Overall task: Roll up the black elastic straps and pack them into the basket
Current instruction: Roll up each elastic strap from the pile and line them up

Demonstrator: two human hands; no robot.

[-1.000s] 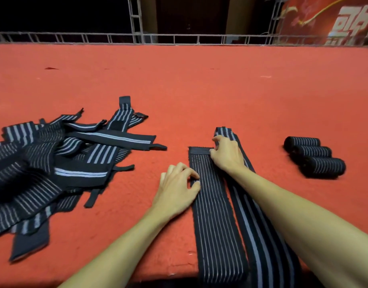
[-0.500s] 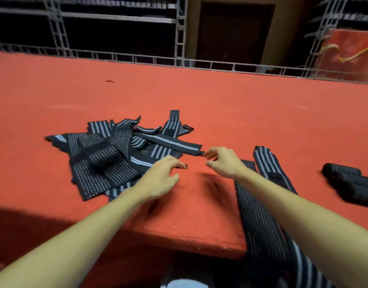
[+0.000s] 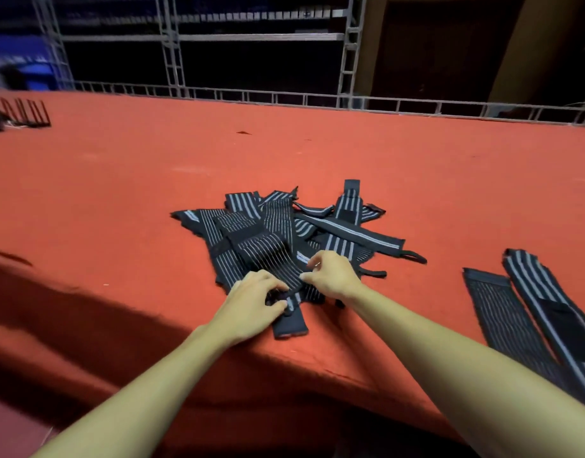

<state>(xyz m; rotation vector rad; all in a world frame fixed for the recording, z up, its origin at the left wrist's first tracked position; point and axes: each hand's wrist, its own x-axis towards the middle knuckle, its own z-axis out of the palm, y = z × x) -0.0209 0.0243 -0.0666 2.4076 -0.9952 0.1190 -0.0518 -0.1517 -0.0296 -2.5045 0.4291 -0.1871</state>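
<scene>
Head view, fingers first: what are the left fingers (image 3: 272,285) doing?
— They are curling down with the thumb and gripping the near end of a black strap (image 3: 289,323), which is lying close to the front edge of the red cloth (image 3: 119,200).
— And the right fingers (image 3: 317,261)?
— They are curling too, with the tips at or on the striped fabric. Whether they are pinching anything, I cannot tell.
— How are the hands sitting?
— The left hand (image 3: 251,309) and the right hand (image 3: 332,276) are working just beside each other at the near side of the pile of straps (image 3: 277,233), both forearms reaching in from below.
— What is lying around them?
— The pile is sprawling loose and unrolled on that cloth. Well to the right, two flat straps (image 3: 506,312) are lying side by side, running off the front edge. A metal railing (image 3: 251,94) is running along the far side.
</scene>
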